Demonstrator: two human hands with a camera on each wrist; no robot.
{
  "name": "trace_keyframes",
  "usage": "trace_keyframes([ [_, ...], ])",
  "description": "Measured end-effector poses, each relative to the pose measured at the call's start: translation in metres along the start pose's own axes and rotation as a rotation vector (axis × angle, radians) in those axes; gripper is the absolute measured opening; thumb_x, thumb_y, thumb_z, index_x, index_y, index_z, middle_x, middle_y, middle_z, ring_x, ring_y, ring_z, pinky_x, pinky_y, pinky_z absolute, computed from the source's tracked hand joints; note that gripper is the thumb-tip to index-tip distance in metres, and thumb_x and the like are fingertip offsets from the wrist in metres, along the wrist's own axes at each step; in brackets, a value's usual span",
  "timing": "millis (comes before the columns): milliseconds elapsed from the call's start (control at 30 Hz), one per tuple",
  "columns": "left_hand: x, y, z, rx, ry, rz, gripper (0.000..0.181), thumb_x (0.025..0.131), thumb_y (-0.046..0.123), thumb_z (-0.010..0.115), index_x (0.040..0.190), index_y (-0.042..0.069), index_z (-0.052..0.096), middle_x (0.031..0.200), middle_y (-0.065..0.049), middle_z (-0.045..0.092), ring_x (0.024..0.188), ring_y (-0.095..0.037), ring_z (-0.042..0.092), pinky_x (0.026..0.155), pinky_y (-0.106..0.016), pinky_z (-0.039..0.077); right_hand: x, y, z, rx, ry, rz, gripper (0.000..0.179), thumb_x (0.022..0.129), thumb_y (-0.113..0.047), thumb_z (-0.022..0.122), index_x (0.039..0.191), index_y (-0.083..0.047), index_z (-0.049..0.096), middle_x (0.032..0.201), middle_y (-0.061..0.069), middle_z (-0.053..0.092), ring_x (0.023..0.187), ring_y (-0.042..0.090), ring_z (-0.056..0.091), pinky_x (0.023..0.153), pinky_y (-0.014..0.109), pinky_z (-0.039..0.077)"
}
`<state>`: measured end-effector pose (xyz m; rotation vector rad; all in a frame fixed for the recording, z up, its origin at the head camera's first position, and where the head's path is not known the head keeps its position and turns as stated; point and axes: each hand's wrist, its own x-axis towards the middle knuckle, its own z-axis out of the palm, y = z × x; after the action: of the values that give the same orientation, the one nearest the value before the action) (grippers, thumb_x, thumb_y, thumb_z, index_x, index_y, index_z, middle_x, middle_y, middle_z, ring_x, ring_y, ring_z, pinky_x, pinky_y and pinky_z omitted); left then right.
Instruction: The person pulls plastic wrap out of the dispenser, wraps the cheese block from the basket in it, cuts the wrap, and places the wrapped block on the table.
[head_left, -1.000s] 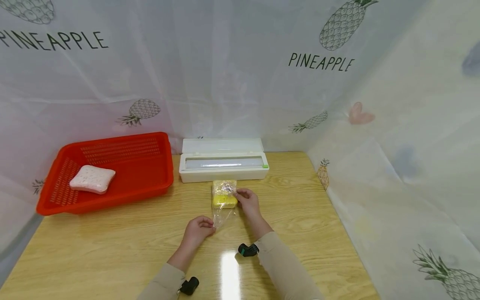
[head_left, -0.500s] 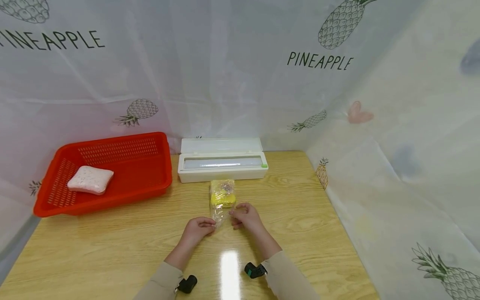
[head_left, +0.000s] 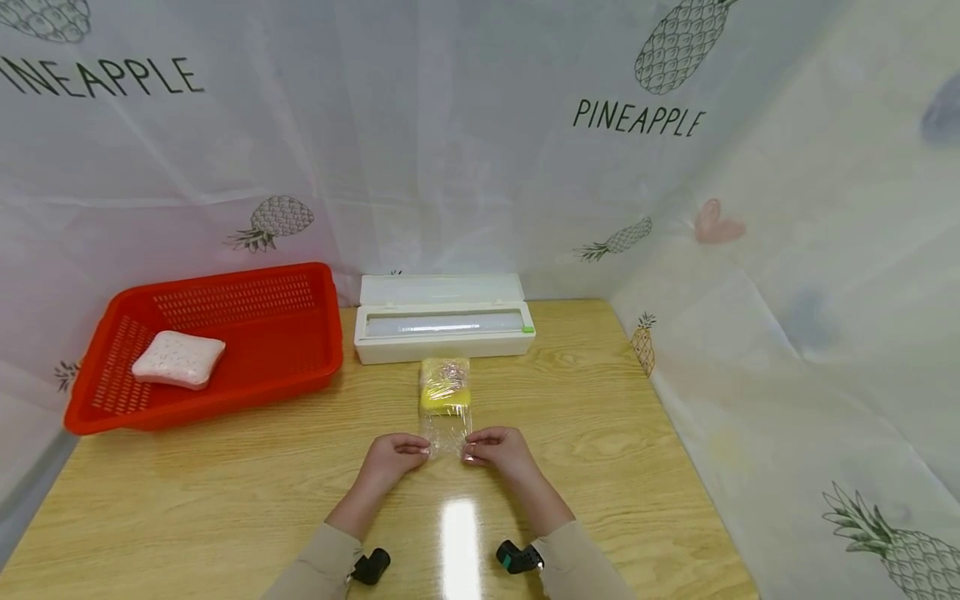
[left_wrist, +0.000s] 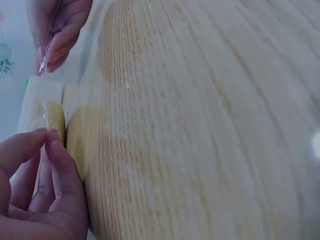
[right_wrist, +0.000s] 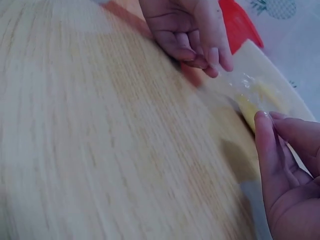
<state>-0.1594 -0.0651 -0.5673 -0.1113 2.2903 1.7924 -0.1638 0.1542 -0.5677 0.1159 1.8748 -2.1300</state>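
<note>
A yellow sponge-like block lies on the wooden table, its far part covered by clear plastic film. The film stretches from the block toward the person, wrinkled and shiny. My left hand pinches the film's near left corner between thumb and fingertips. At the near right corner, my right hand pinches the film the same way. In the left wrist view the thumb and index finger meet on the film's edge. The right wrist view shows the film taut between both hands.
Just behind the block stands a white cling film dispenser, lid raised, a roll visible inside. A red plastic basket at the left holds a white wrapped, pillow-shaped sponge. Printed curtains hang behind and to the right of the table.
My right hand has moved from the block's right side down to the film's near right corner and now pinches it. The film is spread wider. The left hand stays nearly in place.
</note>
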Motion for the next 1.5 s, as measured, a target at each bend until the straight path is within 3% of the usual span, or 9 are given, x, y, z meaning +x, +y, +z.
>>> trace_keyframes([
  [300,-0.003,0.002,-0.001,0.008,-0.048,0.008,0.016,0.082,-0.002,0.073,0.098,-0.002,0.074,0.099,-0.013,0.072,0.087,-0.02,0.067,0.074,-0.029,0.053,-0.004,0.003,-0.006,-0.036,-0.013,0.015,0.022,0.085,0.013,0.065,0.106,0.02,0.063,0.093,0.024,0.069,0.078,0.022,0.071,0.076,0.034,0.057],
  [567,-0.007,0.002,-0.005,-0.042,-0.106,0.041,0.021,0.084,-0.006,0.069,0.105,-0.008,0.071,0.104,-0.019,0.069,0.091,-0.026,0.067,0.076,-0.031,0.055,-0.006,0.0,-0.01,-0.029,-0.098,0.012,0.026,0.087,0.011,0.064,0.11,0.022,0.06,0.095,0.026,0.069,0.081,0.024,0.071,0.078,0.037,0.057],
  [800,-0.007,0.004,-0.008,-0.016,-0.127,0.053,0.027,0.081,-0.004,0.075,0.107,-0.006,0.071,0.101,-0.016,0.07,0.088,-0.021,0.066,0.071,-0.025,0.054,-0.01,-0.001,-0.018,-0.068,-0.157,-0.045,0.029,0.092,0.007,0.05,0.117,0.019,0.058,0.109,0.026,0.066,0.08,0.024,0.069,0.071,0.034,0.058],
  [1067,-0.004,0.012,-0.007,0.08,-0.017,0.151,0.021,0.08,-0.007,0.075,0.098,0.002,0.077,0.095,-0.009,0.072,0.086,-0.021,0.066,0.071,-0.026,0.055,-0.002,0.003,-0.016,-0.228,-0.085,-0.123,0.027,0.086,0.007,0.068,0.113,0.01,0.066,0.107,0.021,0.069,0.089,0.019,0.068,0.072,0.026,0.056],
  [1267,0.008,0.02,-0.009,0.185,0.082,0.308,0.012,0.081,0.004,0.077,0.092,0.009,0.079,0.093,-0.003,0.073,0.093,-0.023,0.067,0.076,-0.029,0.055,-0.007,-0.026,-0.001,-0.305,0.011,-0.285,0.015,0.085,0.003,0.071,0.099,0.009,0.072,0.093,0.015,0.067,0.084,0.017,0.063,0.071,0.025,0.054],
  [1400,0.02,0.028,-0.012,0.218,0.105,0.379,0.006,0.081,0.01,0.079,0.087,0.011,0.078,0.107,-0.002,0.066,0.107,-0.026,0.06,0.091,-0.04,0.05,-0.004,-0.042,0.004,-0.356,0.072,-0.377,0.011,0.087,-0.002,0.072,0.095,0.005,0.075,0.092,0.011,0.06,0.087,0.017,0.054,0.073,0.025,0.052],
  [1500,0.031,0.031,-0.014,0.195,0.084,0.408,0.006,0.083,0.014,0.077,0.087,0.009,0.075,0.123,-0.004,0.062,0.123,-0.029,0.051,0.101,-0.047,0.042,0.005,-0.046,0.005,-0.38,0.105,-0.431,0.011,0.089,-0.006,0.071,0.093,0.003,0.075,0.099,0.013,0.06,0.096,0.02,0.054,0.082,0.031,0.052],
])
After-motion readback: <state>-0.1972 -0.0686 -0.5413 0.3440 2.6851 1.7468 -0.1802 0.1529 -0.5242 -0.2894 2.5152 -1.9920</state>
